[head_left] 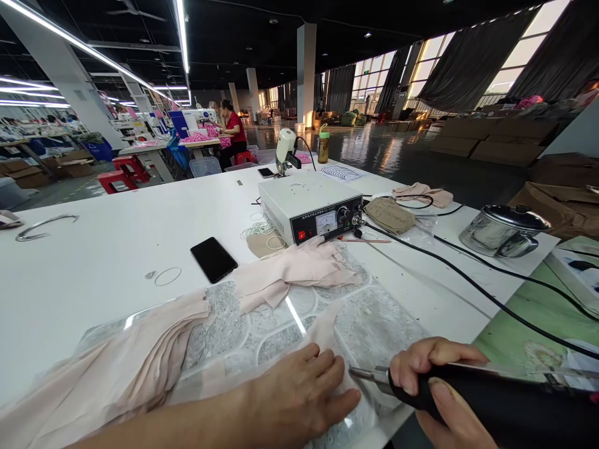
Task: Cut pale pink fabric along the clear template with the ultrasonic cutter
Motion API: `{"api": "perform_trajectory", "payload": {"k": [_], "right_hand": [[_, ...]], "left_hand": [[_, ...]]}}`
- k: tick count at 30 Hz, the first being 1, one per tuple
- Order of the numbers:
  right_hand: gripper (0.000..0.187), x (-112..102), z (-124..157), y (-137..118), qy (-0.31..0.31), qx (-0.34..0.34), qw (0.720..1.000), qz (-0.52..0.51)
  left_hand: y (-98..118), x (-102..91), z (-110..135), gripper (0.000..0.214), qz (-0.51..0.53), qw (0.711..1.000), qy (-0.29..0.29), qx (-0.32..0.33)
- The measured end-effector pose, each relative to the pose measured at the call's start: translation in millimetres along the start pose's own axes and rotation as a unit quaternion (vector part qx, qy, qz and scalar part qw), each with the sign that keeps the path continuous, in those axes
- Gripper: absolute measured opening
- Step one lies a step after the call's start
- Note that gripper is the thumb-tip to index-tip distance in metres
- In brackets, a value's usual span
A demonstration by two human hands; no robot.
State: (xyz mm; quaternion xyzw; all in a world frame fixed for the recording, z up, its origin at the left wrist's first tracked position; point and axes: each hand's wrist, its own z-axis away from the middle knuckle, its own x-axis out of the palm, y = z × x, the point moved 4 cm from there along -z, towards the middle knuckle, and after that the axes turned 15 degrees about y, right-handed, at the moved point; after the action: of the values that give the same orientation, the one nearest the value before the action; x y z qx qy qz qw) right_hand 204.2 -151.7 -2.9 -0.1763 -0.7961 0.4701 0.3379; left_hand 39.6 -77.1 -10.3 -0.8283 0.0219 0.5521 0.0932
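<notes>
My left hand [294,390] lies flat, fingers stretched out, pressing pale pink fabric [140,349] onto a clear plastic template [374,318] near the table's front edge. My right hand [440,386] is wrapped round a black-handled tool [505,405]. The tool's metal tip [365,373] points left and touches the fabric right beside my left fingertips. More pink fabric pieces [290,268] lie across the template further back. A black cable [468,287] runs from the white control box [311,209] toward the tool.
A black phone [213,259] and thin rings [167,276] lie on the white table [93,262]. A steel pot [503,232] stands at the right, a bottle [323,144] and a second white tool [284,148] behind the box. A person in red [234,131] sits far back.
</notes>
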Motion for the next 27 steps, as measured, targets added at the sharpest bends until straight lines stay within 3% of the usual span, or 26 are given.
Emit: {"api": "perform_trajectory", "payload": {"k": [10,15,22,27], "right_hand": [[0.011,11,-3,-5,-0.017,-0.042,0.999,0.024],[0.010,3,-4,-7,0.040,-0.012,0.999,-0.011],[0.008,-4,8,-10,0.041,0.012,0.999,-0.018],[0.013,-6,10,-9,0.041,0.014,0.999,-0.026]], "left_hand": [[0,0.7,-1,0.028,0.007,1.000,-0.009,-0.002],[-5,2.9,2,0.029,0.058,0.998,-0.002,-0.034],[-8,-13.6,24,0.031,0.100,0.987,0.080,-0.100],[5,-19.7,35,0.027,0.089,0.987,0.049,-0.125]]}}
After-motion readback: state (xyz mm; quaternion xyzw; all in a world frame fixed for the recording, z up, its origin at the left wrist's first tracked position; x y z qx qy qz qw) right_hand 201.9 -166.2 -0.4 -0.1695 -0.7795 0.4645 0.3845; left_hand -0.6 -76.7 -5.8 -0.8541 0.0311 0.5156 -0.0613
